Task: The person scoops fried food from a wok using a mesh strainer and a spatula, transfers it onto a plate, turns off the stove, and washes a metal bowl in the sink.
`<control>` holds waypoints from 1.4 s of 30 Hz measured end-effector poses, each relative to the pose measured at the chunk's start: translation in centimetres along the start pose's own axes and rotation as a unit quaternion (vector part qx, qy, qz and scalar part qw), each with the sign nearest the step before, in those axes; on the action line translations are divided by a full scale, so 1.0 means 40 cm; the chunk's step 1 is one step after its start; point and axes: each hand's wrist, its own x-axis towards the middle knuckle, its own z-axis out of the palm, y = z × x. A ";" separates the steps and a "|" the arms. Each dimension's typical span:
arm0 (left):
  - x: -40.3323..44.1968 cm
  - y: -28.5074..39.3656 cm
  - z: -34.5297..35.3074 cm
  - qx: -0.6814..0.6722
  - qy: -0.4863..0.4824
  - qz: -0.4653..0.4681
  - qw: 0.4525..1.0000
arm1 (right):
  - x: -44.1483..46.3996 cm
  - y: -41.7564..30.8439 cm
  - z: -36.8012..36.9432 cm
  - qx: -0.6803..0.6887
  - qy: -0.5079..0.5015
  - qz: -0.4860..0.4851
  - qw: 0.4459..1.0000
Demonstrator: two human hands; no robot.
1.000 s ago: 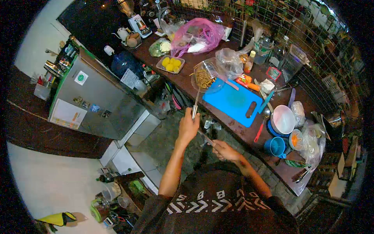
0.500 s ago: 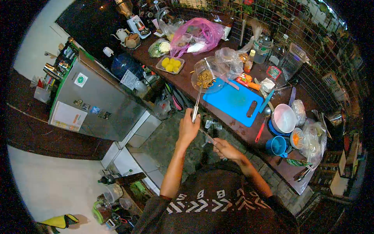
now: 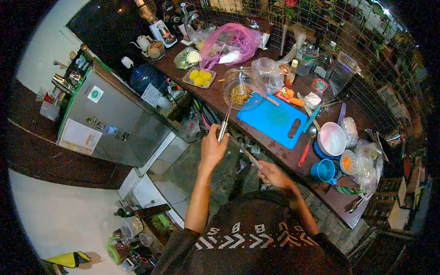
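Observation:
My left hand (image 3: 212, 149) is closed round the metal handle of a wire whisk (image 3: 224, 128). The whisk's wires reach over a clear bowl (image 3: 229, 95) with brown food pieces (image 3: 242, 95) in it, beside a blue cutting board (image 3: 270, 118). Lower and to the right, my right hand (image 3: 272, 174) grips a long, thin grey utensil (image 3: 247, 155) that points up and left toward my left hand. Its exact kind is hard to tell.
Yellow pieces fill a tray (image 3: 211, 83) left of the bowl. A pink bag (image 3: 251, 39) lies behind. At the right stand a white bowl (image 3: 332, 139) and a blue mug (image 3: 323, 171). A fridge (image 3: 114, 123) stands at the left.
My left hand has shifted slightly left with the whisk, whose wires now lie more upright over the bowl. My right hand has moved a little right, and more of the thin utensil shows.

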 end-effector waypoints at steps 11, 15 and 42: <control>0.029 -0.069 0.022 -0.055 0.002 0.038 0.998 | -0.181 -0.007 -0.107 -0.108 0.061 -0.100 0.987; 0.030 -0.037 0.036 -0.238 -0.074 -0.097 0.964 | -0.211 -0.020 -0.103 -0.092 0.094 -0.113 0.985; -0.040 -0.087 0.136 -0.549 -0.151 -0.200 0.797 | 0.089 -0.198 -0.087 0.070 0.103 -0.165 0.978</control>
